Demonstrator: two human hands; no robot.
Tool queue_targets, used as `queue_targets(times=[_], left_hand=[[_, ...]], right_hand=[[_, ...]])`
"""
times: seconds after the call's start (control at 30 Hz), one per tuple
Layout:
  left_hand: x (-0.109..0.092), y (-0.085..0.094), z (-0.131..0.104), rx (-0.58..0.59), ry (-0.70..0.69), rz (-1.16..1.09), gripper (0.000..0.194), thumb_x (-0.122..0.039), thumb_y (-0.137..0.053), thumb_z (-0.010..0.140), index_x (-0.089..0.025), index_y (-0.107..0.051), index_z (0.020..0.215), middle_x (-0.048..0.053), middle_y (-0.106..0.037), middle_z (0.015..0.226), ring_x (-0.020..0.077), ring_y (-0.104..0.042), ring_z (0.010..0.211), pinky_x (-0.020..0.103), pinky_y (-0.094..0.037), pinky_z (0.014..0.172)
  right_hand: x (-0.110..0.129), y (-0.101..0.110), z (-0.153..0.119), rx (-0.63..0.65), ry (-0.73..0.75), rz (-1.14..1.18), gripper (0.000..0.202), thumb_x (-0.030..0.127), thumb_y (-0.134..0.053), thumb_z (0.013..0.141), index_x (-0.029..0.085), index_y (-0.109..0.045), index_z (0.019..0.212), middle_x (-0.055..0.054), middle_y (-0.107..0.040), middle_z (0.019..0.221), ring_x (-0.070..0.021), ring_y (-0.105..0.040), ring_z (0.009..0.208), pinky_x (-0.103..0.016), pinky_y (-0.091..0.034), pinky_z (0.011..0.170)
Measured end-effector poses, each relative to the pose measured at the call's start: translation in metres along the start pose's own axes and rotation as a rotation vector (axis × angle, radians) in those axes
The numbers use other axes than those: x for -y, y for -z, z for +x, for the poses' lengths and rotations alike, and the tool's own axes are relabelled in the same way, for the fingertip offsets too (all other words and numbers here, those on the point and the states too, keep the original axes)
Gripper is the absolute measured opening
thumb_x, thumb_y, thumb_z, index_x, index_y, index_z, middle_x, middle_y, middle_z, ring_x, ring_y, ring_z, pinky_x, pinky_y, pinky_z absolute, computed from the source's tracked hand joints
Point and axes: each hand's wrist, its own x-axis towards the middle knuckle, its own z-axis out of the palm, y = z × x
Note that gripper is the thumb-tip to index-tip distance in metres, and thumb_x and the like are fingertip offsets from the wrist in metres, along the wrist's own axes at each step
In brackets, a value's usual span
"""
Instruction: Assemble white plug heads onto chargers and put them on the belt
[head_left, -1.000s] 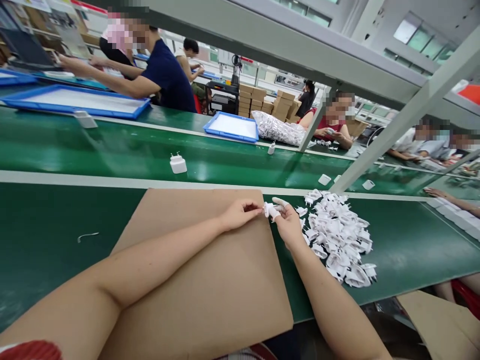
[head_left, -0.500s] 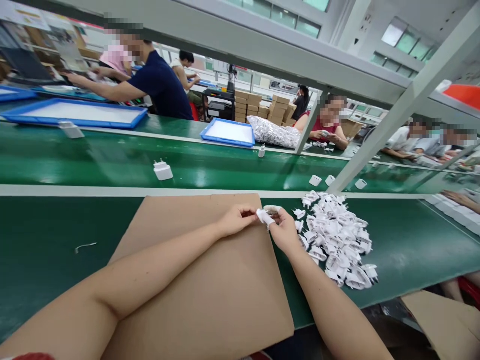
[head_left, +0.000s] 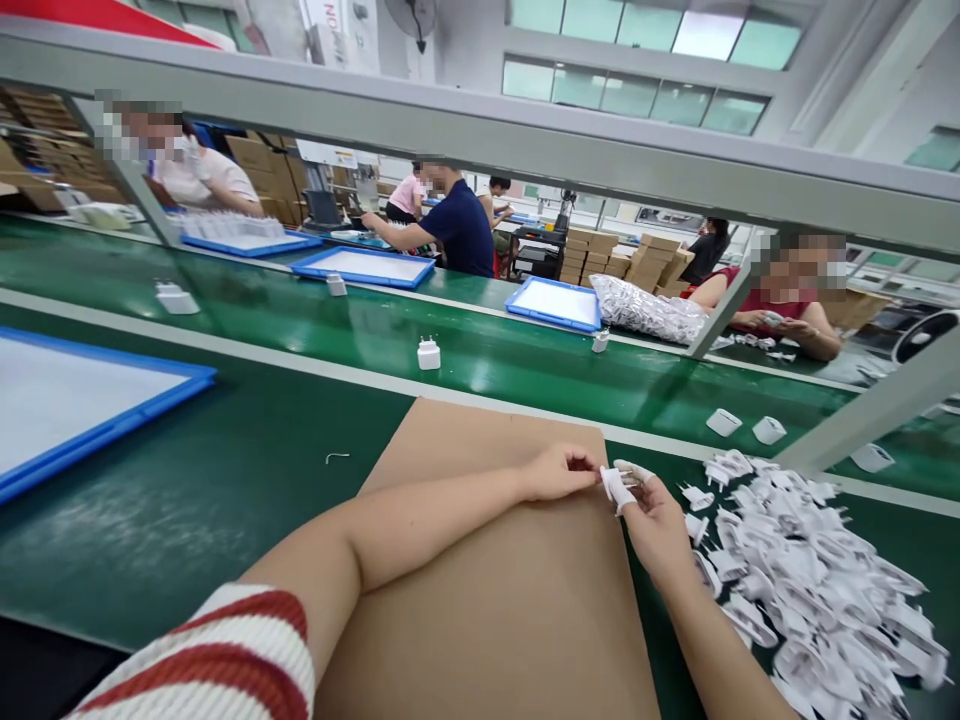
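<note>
Bright overhead daylight, belt glare, warped edges

1. Two hands: a left hand and a right hand, with one small white plug part between them.
2. One brown cardboard sheet in the middle.
3. One big pile of white plug parts at the lower right, too many to count.
4. Four blue trays; the nearest blue tray is at the left.
5. One white charger standing alone on the belt.
</note>
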Motion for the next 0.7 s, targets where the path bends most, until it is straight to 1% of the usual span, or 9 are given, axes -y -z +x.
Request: queue_targets(times=[0.13,0.27,0.4,0.53,0.7], left_hand=[[-0.0031,0.0004,-0.0003,0.005,0.024,0.019,0.005,-0.019,-0.074,0.078,-0.013,-0.075,0.08,0.002,-0.071,0.075,0.0128,-0.059,0.068,0.025,-0.044,0.068],[-0.0052,0.0007,-0.001,-0.003,0.051,0.058,0.006,-0.015,-0.07,0.077,-0.014,-0.074,0.081,-0.001,-0.068,0.072,0.0121,-0.056,0.066,0.025,-0.041,0.066],[-0.0067,0.0004,-0.0016,-0.005,0.065,0.055,0.005,-0.017,-0.071,0.077,-0.014,-0.073,0.08,-0.001,-0.068,0.072,0.0122,-0.056,0.066,0.025,-0.042,0.067],[-0.0068,-0.0002,-0.0014,-0.002,0.045,0.012,0.007,-0.021,-0.073,0.079,-0.014,-0.072,0.078,0.0,-0.07,0.075,0.0127,-0.058,0.069,0.026,-0.043,0.069],[-0.0044,0.0001,-0.0008,0.004,0.047,0.041,0.007,-0.021,-0.073,0.079,-0.014,-0.072,0.08,0.0,-0.069,0.075,0.0127,-0.058,0.068,0.026,-0.043,0.069]], right_hand=[[-0.0016,0.0004,0.0007,0.023,-0.012,-0.025,0.053,0.043,-0.075,0.073,0.019,-0.072,0.12,-0.01,-0.078,0.1,-0.0206,-0.068,0.073,-0.033,-0.053,0.066],[0.0019,0.001,-0.001,0.033,-0.03,-0.041,0.055,0.041,-0.075,0.073,0.017,-0.071,0.122,-0.009,-0.078,0.098,-0.0196,-0.066,0.072,-0.032,-0.051,0.066],[0.0054,0.001,-0.0025,0.035,-0.026,-0.056,0.056,0.043,-0.075,0.073,0.016,-0.07,0.122,-0.01,-0.077,0.099,-0.0197,-0.065,0.072,-0.033,-0.051,0.066],[0.004,0.0007,-0.0024,0.034,-0.014,-0.043,0.057,0.047,-0.076,0.074,0.017,-0.07,0.123,-0.01,-0.077,0.102,-0.02,-0.065,0.073,-0.033,-0.051,0.067],[0.0013,0.0,-0.0018,0.029,-0.022,-0.046,0.059,0.05,-0.077,0.075,0.016,-0.07,0.123,-0.009,-0.075,0.095,-0.018,-0.062,0.068,-0.032,-0.049,0.064]])
